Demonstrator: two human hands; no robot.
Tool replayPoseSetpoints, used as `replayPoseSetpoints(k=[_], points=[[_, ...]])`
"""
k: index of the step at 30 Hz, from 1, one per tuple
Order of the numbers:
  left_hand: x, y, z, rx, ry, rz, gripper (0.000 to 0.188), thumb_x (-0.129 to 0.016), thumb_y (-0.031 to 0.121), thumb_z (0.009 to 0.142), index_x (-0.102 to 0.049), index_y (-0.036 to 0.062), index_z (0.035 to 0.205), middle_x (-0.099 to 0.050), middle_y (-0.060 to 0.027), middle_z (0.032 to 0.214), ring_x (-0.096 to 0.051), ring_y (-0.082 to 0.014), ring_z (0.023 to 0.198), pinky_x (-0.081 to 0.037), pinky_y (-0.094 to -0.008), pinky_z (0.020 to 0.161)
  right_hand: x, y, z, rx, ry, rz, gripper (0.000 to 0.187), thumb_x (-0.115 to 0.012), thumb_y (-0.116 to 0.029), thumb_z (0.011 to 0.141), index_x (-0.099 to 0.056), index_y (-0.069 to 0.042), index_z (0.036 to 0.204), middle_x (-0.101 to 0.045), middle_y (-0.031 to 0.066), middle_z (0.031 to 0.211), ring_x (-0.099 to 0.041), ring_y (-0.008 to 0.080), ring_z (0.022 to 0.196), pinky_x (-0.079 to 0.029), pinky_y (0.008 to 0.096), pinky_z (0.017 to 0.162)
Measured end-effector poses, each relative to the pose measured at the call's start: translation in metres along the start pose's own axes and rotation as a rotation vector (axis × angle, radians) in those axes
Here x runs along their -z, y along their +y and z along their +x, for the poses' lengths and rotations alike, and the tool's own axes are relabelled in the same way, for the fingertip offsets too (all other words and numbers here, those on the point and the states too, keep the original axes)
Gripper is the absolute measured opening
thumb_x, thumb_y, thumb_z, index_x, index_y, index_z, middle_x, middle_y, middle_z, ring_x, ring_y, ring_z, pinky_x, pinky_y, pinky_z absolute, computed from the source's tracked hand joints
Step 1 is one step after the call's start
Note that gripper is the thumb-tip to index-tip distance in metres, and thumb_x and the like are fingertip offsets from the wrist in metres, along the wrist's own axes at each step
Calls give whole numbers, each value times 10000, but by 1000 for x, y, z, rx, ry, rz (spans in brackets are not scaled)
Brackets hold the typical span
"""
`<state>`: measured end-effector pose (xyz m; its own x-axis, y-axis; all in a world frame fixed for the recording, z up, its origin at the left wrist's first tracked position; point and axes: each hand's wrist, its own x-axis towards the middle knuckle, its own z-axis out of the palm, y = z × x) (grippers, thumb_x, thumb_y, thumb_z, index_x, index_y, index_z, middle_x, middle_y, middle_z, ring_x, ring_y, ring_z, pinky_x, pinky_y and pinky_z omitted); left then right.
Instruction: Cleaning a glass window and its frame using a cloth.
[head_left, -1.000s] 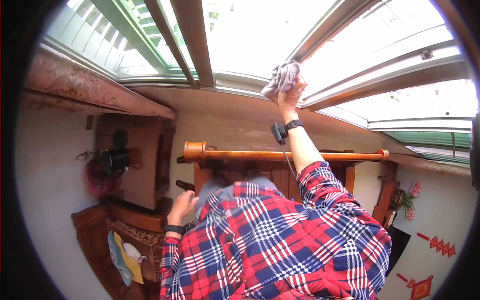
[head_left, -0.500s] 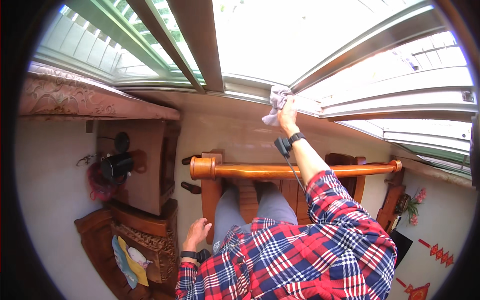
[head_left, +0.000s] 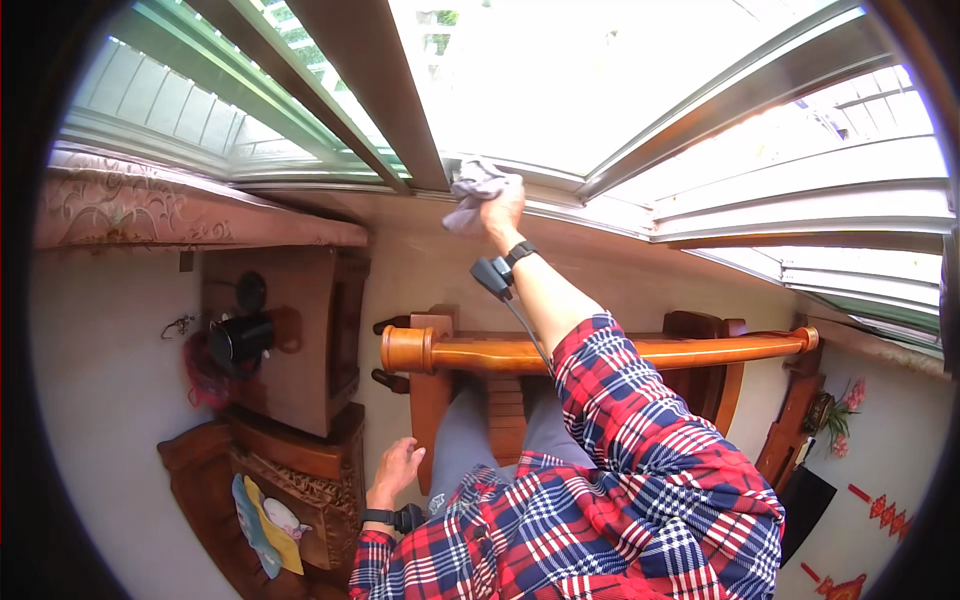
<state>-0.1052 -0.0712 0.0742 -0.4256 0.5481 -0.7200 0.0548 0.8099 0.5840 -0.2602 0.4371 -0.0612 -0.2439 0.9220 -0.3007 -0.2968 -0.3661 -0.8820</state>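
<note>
My right hand [head_left: 504, 206] grips a crumpled greyish-white cloth [head_left: 477, 187], reaching forward with the arm outstretched. The cloth lies against the lower rail of the window frame [head_left: 548, 187], close to the foot of a brown upright [head_left: 380, 80]. Some of my right fingers are hidden behind the cloth. Down at my left side, my left hand [head_left: 398, 464] hangs apart from everything, fingers loosely spread and holding nothing. A black strap with a small device [head_left: 492, 276] sits on my right wrist, its cable running along the forearm.
A polished wooden rail [head_left: 600, 352] crosses just before my legs. To the left stand a wooden cabinet with a black pot [head_left: 240, 338] and a carved wooden chair [head_left: 290, 470]. A pink curtain [head_left: 180, 210] hangs at left. Dark shoes [head_left: 390, 381] lie on the floor.
My right hand has carried the cloth leftward along the lower window rail, from the right-hand corner to near the brown upright. My left hand has barely moved.
</note>
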Motion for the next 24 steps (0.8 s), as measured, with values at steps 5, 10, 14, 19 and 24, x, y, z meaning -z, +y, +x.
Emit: replayPoseSetpoints(k=[5, 10, 14, 19, 24], points=[[-2, -26, -18, 100, 3, -7, 349, -664, 257, 934, -635, 20, 1189, -680, -199, 1132, -650, -371, 1054, -518, -451, 914, 44, -3, -20, 334, 121, -900, 334, -663, -29, 763, -513, -16, 1061, -613, 208, 1010, -623, 357, 994, -500, 439, 912], [3, 16, -9, -237, 18, 127, 295, -688, 220, 915, -630, 11, 1115, -667, -206, 1080, -639, -413, 1005, -521, -466, 860, 117, -99, -35, 187, 143, -881, 658, -886, -209, 738, -548, -19, 1270, -686, 170, 1161, -660, 261, 1085, -515, 372, 950], [39, 129, 29, -656, 117, 164, 269, -719, 127, 873, -617, 16, 1096, -652, -196, 1038, -636, -402, 956, -525, -452, 835, 185, -186, -71, 86, 17, -908, 521, -867, -238, 791, -584, -26, 1174, -693, 104, 1093, -648, 204, 1030, -520, 359, 910], [74, 340, 82, -1192, 268, 395, 360, -716, 46, 834, -635, -3, 1181, -619, -215, 1247, -574, -414, 1228, -497, -458, 1029, 238, -286, -135, 93, -37, -715, 458, -852, -254, 833, -573, -31, 1121, -650, 51, 1040, -590, 136, 976, -510, 325, 895], [82, 526, 132, -1691, 515, 881, 357, -654, 88, 895, -619, 38, 1247, -544, -164, 1393, -437, -329, 1404, -385, -481, 1135, 274, -346, -189, 67, 8, -683, 400, -828, -231, 858, -546, -50, 1076, -575, -5, 958, -529, 101, 918, -494, 288, 867]])
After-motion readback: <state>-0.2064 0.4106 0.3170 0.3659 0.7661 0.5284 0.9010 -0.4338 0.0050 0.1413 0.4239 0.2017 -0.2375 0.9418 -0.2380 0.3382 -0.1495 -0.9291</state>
